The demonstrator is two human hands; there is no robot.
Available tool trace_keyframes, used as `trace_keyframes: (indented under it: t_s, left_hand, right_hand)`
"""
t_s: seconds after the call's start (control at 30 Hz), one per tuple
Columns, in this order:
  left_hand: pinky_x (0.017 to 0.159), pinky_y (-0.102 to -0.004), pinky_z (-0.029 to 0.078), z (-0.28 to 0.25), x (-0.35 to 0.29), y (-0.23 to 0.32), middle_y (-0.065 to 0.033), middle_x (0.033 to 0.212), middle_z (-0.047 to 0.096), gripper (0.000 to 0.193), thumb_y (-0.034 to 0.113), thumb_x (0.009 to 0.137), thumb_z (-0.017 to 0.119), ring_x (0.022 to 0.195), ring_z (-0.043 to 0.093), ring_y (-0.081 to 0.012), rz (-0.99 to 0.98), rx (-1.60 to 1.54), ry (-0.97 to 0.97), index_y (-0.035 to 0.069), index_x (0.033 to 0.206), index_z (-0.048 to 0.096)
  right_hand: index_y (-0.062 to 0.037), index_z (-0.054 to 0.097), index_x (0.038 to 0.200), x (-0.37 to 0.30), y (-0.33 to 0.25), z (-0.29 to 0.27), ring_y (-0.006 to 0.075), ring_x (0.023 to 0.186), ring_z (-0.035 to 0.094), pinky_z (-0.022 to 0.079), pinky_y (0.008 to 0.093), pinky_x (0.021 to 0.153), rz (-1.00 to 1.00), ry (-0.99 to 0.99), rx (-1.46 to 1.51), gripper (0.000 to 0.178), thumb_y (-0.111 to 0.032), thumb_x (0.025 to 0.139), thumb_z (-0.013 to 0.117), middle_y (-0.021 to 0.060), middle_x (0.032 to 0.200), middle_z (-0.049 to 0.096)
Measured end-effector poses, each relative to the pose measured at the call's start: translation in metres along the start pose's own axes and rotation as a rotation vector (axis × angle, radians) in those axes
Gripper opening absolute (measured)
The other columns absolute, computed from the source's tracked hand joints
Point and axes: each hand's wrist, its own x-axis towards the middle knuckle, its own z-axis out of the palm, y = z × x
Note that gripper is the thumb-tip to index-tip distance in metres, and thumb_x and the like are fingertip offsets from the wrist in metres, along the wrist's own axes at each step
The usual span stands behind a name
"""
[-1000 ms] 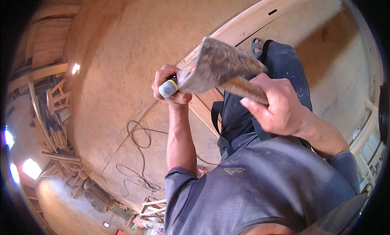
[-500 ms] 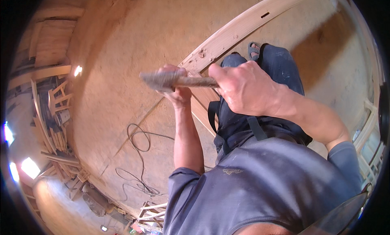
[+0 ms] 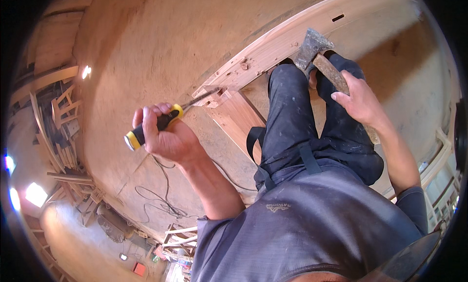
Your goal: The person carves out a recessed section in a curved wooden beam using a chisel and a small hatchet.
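Observation:
My left hand [image 3: 171, 141] is closed around the black and yellow handle of a chisel [image 3: 168, 119]. The chisel slants, its blade tip at a rough hole near the end of a long pale plank [image 3: 278, 53]. Wood chips [image 3: 243, 66] lie on the plank by that hole. Off to the right, my right hand [image 3: 361, 103] grips the wooden handle of a hatchet [image 3: 312, 49]. Its worn grey head is held up over my knees and the plank's edge, apart from the chisel. A shorter board [image 3: 238, 117] meets the plank's near end from below.
A narrow slot [image 3: 338, 17] is cut farther along the plank. My legs [image 3: 295, 102] in dark trousers are beside the boards. A loose cable [image 3: 168, 204] coils on the floor [image 3: 131, 77]. Wooden frames and offcuts [image 3: 63, 131] are stacked at the left; more frames [image 3: 441, 170] stand at the right.
The hatchet has swung away from my left hand, rightward and up, its head now over my knees. My left hand has shifted left and lower, bringing the chisel into clear view.

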Motion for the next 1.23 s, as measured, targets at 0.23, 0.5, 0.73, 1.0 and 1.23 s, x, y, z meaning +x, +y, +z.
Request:
trace_keyframes:
  t_s: [0.23, 0.5, 0.73, 1.0, 1.23]
  left_hand:
    - [0.066, -0.0378, 0.051, -0.019, -0.025, -0.032, -0.0099, 0.072, 0.055, 0.005, 0.008, 0.101, 0.058, 0.065, 0.056, -0.0208, 0.194, 0.340, 0.047, 0.004, 0.099, 0.055]
    - [0.056, -0.0347, 0.047, -0.010, 0.002, -0.060, -0.0064, 0.066, 0.052, 0.010, 0.002, 0.089, 0.062, 0.057, 0.051, -0.0180, 0.059, 0.296, -0.614, 0.006, 0.084, 0.054]
    - [0.057, -0.0396, 0.047, 0.053, 0.073, -0.031, -0.0070, 0.066, 0.052, 0.016, 0.009, 0.091, 0.063, 0.056, 0.051, -0.0198, -0.008, -0.103, -0.342, 0.008, 0.077, 0.056]
    - [0.072, -0.0393, 0.044, -0.030, -0.007, -0.030, -0.0045, 0.070, 0.048, 0.024, 0.004, 0.096, 0.055, 0.066, 0.047, -0.0189, -0.027, 0.193, 0.362, 0.011, 0.074, 0.048]
    - [0.073, -0.0381, 0.049, 0.016, -0.049, 0.032, -0.0036, 0.072, 0.051, 0.031, 0.024, 0.106, 0.051, 0.069, 0.055, -0.0166, 0.224, 0.401, 0.243, 0.011, 0.078, 0.052]
  right_hand:
    - [0.0090, 0.054, 0.109, 0.018, -0.016, 0.019, 0.0535, 0.097, 0.062, 0.049, 0.0518, 0.079, -0.027, -0.123, 0.011, 0.034, -0.013, 0.089, 0.070, 0.0370, 0.093, 0.063]
    - [0.0064, 0.059, 0.110, 0.061, -0.008, 0.020, 0.0512, 0.095, 0.064, 0.050, 0.0537, 0.084, -0.191, -0.111, -0.140, 0.033, -0.013, 0.086, 0.070, 0.0353, 0.097, 0.066]
    - [0.0023, 0.058, 0.104, 0.127, -0.006, -0.028, 0.0137, 0.051, 0.054, 0.048, 0.0316, 0.048, 0.017, -0.507, -0.093, 0.026, -0.012, 0.085, 0.067, 0.0064, 0.072, 0.057]
    - [0.0009, 0.058, 0.098, 0.199, 0.001, -0.069, 0.0473, 0.099, 0.061, 0.049, 0.0511, 0.085, -0.434, -0.186, -0.548, 0.032, -0.009, 0.072, 0.074, 0.0238, 0.094, 0.067]
    - [0.0000, 0.068, 0.107, 0.281, 0.021, -0.128, 0.0359, 0.100, 0.068, 0.051, 0.0443, 0.090, -0.397, -0.122, -0.649, 0.041, -0.019, 0.072, 0.079, 0.0233, 0.102, 0.071]
